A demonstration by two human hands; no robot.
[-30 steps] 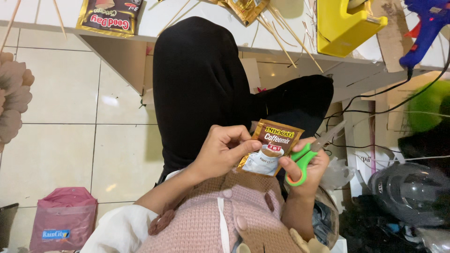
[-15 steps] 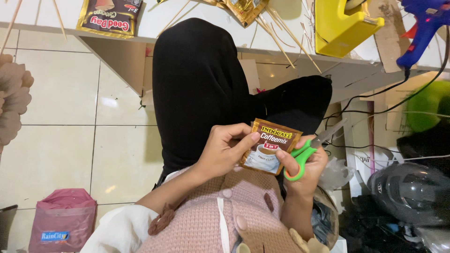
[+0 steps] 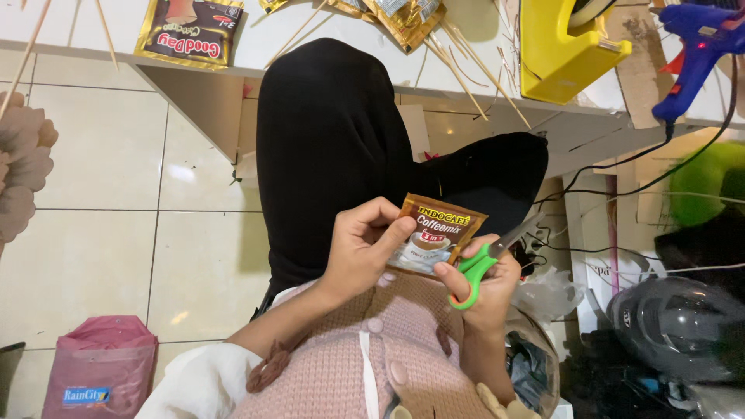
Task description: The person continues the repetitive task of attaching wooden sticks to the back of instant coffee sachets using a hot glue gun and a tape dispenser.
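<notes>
Across the top, from ten to two o'clock, runs the white counter [image 3: 326, 54], carrying a brown sachet [image 3: 188, 29] at eleven, loose wooden skewers [image 3: 466, 74] at twelve, a yellow tape dispenser [image 3: 565, 48] at one and a blue glue gun [image 3: 694, 48] at two. Below it the person's black-clad lap [image 3: 334, 155] fills the middle over pale floor tiles [image 3: 85, 233] at nine. A dark helmet [image 3: 683, 326] sits at four o'clock and a pink plastic bag [image 3: 99, 372] at seven. At centre, just above the pink knitted cardigan [image 3: 365, 365], the left hand [image 3: 365, 250] has its fingers closed on the left edge of a brown coffee packet [image 3: 437, 234], thumb on its front. The right hand [image 3: 485, 283], at five o'clock of the packet and touching its lower right corner, grips green-handled scissors [image 3: 475, 271], fingers through the loops, blades pointing toward two o'clock behind the packet's right edge.
</notes>
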